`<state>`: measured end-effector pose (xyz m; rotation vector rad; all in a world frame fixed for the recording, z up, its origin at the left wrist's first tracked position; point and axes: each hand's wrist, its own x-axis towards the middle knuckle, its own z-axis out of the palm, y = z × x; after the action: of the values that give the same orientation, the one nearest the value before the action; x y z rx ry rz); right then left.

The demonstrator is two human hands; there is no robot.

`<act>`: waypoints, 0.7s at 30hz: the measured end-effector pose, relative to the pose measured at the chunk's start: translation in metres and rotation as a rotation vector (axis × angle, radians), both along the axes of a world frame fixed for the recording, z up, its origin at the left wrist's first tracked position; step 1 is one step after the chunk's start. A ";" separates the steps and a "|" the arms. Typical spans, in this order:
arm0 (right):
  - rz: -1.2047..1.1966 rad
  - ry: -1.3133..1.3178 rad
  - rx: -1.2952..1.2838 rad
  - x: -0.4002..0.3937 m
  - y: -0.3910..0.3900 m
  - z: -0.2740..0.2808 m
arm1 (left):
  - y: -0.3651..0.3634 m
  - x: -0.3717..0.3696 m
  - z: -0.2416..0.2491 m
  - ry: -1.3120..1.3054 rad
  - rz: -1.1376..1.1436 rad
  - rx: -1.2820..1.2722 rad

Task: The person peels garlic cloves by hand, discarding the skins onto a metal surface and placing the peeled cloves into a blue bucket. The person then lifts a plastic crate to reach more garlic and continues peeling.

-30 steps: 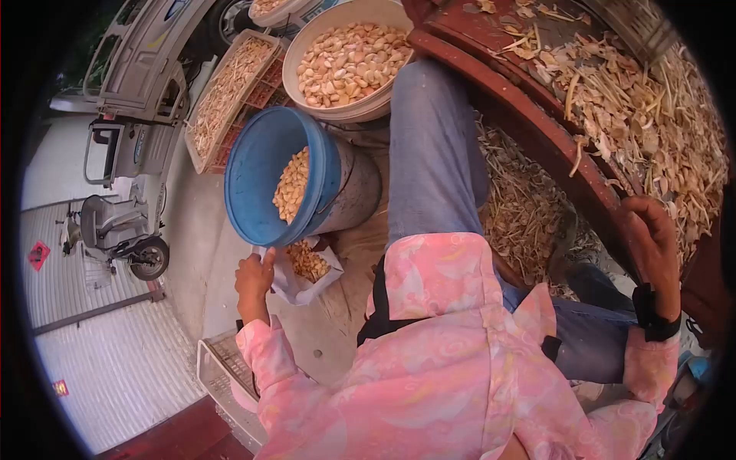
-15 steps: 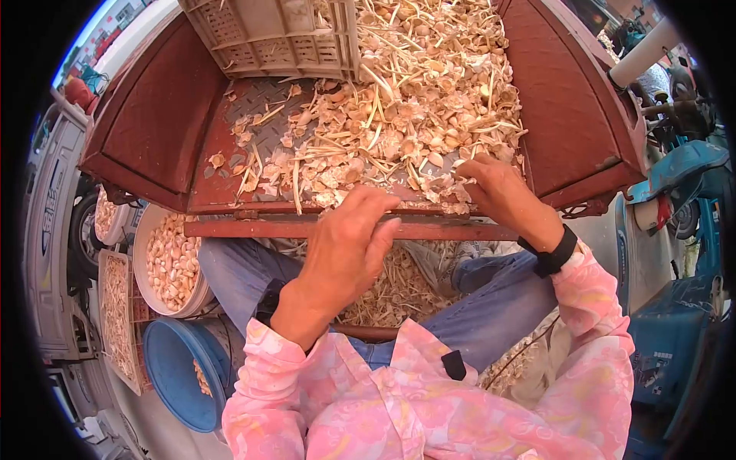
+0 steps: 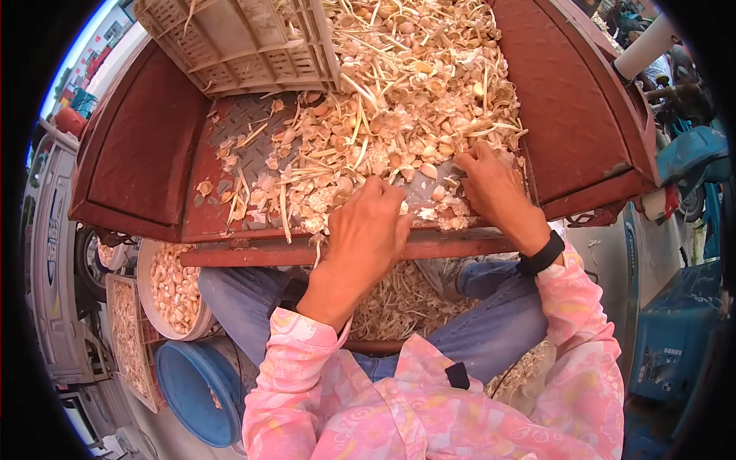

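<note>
Bright even daylight, soft shadows under the hands, no glare; strong fisheye bends the edges, black vignette fills all corners, centre sharp, rim slightly soft and smeared.

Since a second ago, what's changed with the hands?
The left hand has come away from the bag by the blue bucket and now lies on the garlic pile at the red tray's front edge. The right hand left the tray's rim and reached into the same pile. Neither clearly holds anything. The white bowl of cloves and grey crate stayed put.
</note>
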<state>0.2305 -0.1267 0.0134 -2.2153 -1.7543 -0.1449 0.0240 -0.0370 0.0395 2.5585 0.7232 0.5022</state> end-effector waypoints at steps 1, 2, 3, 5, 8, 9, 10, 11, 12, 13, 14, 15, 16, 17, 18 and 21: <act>-0.004 0.003 -0.037 0.003 0.001 -0.001 | 0.000 0.004 0.002 -0.045 -0.011 -0.049; -0.006 0.006 -0.075 0.007 0.003 -0.001 | 0.000 0.008 0.002 -0.088 -0.021 -0.100; -0.007 0.011 -0.113 0.009 0.003 -0.002 | 0.000 0.013 -0.002 -0.179 -0.021 -0.181; 0.138 0.139 0.062 0.008 0.004 0.000 | 0.002 0.027 -0.016 -0.355 -0.022 -0.339; 0.271 0.361 0.185 -0.004 0.006 0.011 | -0.001 0.042 -0.025 -0.435 0.037 -0.846; 0.301 0.448 0.203 -0.013 0.005 0.014 | 0.000 0.044 -0.029 -0.476 0.015 -0.939; 0.288 0.511 0.191 -0.021 0.004 0.020 | 0.001 0.046 -0.033 -0.513 -0.008 -1.032; 0.284 0.602 0.230 -0.025 0.004 0.017 | 0.002 0.047 -0.035 -0.548 -0.035 -1.126; 0.278 0.689 0.268 -0.027 0.003 0.014 | 0.001 0.047 -0.034 -0.632 -0.001 -1.154; 0.270 0.774 0.305 -0.028 0.003 0.013 | 0.002 0.045 -0.033 -0.651 0.005 -1.212; 0.267 0.874 0.318 -0.027 0.003 0.012 | 0.003 0.040 -0.032 -0.670 0.011 -1.272; 0.264 0.975 0.329 -0.025 0.003 0.013 | 0.002 0.035 -0.031 -0.690 0.019 -1.335; 0.258 1.076 0.338 -0.023 0.002 0.013 | 0.001 0.029 -0.031 -0.754 -0.014 -1.413; 0.241 0.920 0.311 -0.018 0.001 0.016 | -0.001 0.023 -0.031 -0.819 -0.049 -1.490; 0.226 0.763 0.283 -0.009 0.002 0.020 | -0.004 0.017 -0.029 -0.885 -0.084 -1.564; 0.230 0.440 0.114 0.000 0.001 0.023 | -0.042 -0.019 0.025 -0.874 -0.405 -1.511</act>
<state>0.2309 -0.1253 0.0360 -1.7788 -1.6817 0.2669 0.0053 -0.0787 0.0641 0.8592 0.0773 0.5320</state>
